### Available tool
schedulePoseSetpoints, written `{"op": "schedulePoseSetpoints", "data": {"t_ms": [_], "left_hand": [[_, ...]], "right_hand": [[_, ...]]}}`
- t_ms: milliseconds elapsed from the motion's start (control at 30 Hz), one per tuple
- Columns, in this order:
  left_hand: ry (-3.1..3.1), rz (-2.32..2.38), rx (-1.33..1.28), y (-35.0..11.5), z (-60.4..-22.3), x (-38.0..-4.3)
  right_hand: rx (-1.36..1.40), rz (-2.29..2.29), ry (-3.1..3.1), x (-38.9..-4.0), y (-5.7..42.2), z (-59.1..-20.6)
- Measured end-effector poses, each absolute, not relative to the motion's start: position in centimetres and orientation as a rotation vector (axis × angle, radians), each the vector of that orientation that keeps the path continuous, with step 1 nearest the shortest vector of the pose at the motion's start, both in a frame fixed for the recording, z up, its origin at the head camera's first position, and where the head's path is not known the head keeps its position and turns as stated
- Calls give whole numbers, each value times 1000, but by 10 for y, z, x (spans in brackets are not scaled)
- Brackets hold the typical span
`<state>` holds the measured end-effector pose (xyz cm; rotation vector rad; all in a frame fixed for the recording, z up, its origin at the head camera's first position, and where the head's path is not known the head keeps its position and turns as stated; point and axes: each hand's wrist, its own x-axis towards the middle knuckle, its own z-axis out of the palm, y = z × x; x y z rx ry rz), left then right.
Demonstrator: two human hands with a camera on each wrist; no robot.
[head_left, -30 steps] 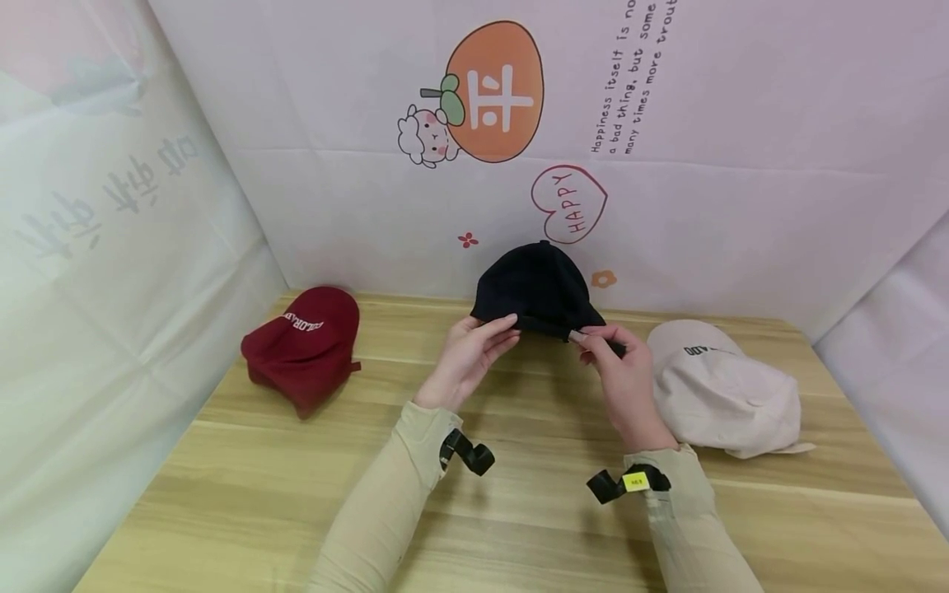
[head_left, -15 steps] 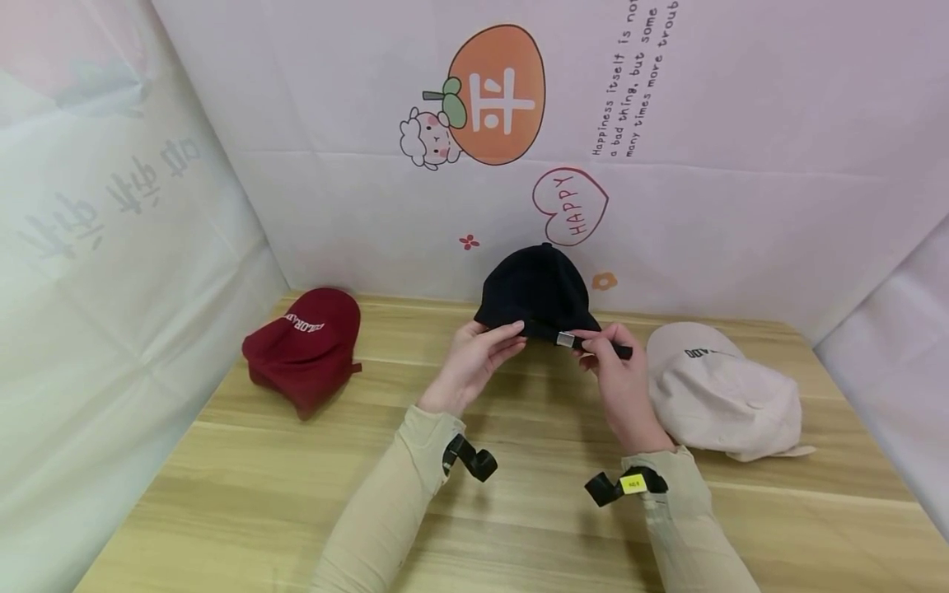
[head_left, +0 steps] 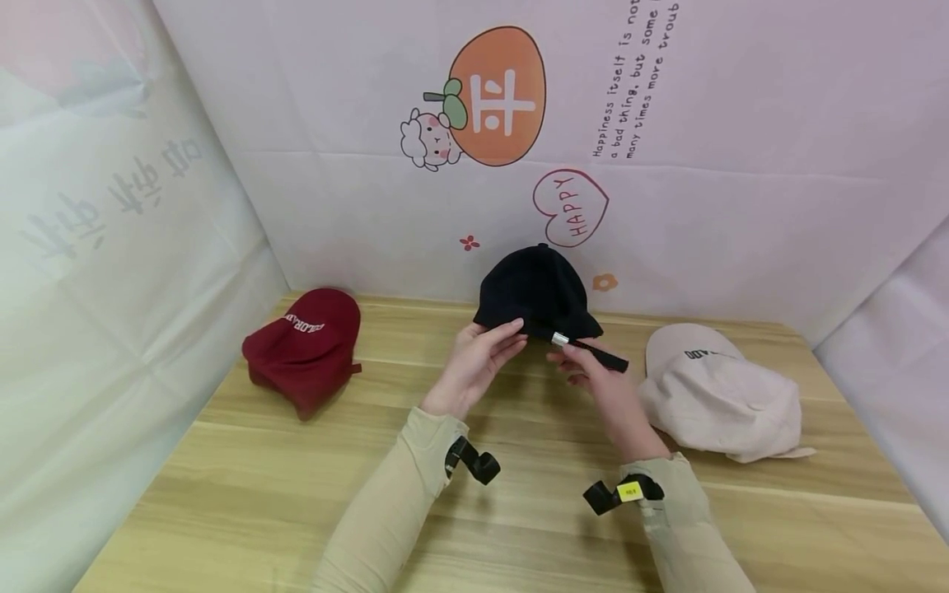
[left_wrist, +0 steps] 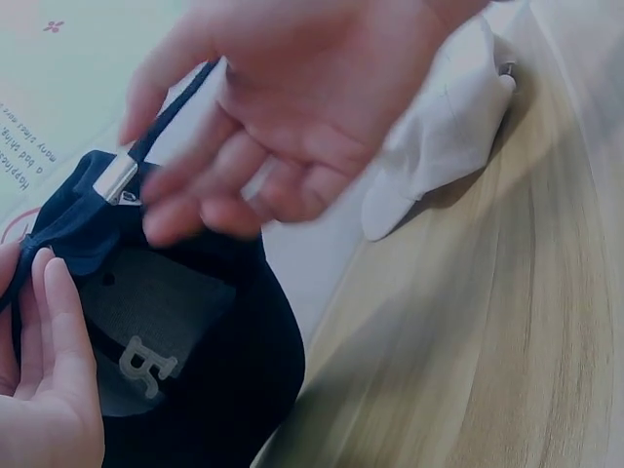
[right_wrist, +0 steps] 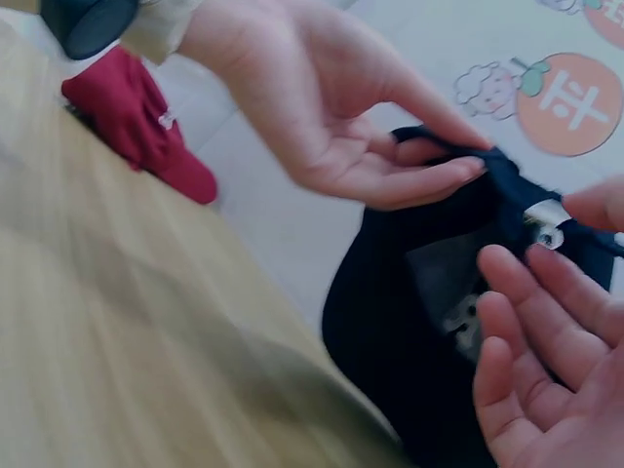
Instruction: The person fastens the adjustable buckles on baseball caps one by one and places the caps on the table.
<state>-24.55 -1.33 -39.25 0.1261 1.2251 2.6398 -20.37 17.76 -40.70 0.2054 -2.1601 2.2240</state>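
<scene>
A black cap [head_left: 530,288] stands near the back wall with its crown up and its rear strap toward me. My left hand [head_left: 474,362] pinches the cap's strap edge between thumb and fingers. The metal buckle [head_left: 559,338] sits on the strap, and a loose black strap end [head_left: 604,357] runs out to the right over my right hand [head_left: 610,394]. In the right wrist view, the right thumb [right_wrist: 597,205] is at the buckle [right_wrist: 546,222], with the other fingers loosely bent and spread below it. An emblem [left_wrist: 146,369] shows inside the cap in the left wrist view.
A dark red cap [head_left: 307,350] lies at the left of the wooden table [head_left: 245,502]. To the right, close to my right forearm, lies a beige cap [head_left: 726,395]. A white printed cloth wall [head_left: 356,222] stands behind the table, with side walls left and right.
My right hand has let go of the strap end and shifted left and down toward the buckle. More of the buckle and strap end shows. The left hand stays on the cap.
</scene>
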Motion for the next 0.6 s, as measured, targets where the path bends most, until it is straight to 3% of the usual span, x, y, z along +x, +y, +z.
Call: {"op": "schedulePoseSetpoints", "data": {"t_ms": [267, 600], "left_hand": [[1206, 2648, 113, -11, -391, -245], [1197, 2641, 148, -10, -392, -242]], "right_hand": [[181, 2238, -2274, -210, 166, -428], [185, 2482, -2022, -215, 162, -425]]}}
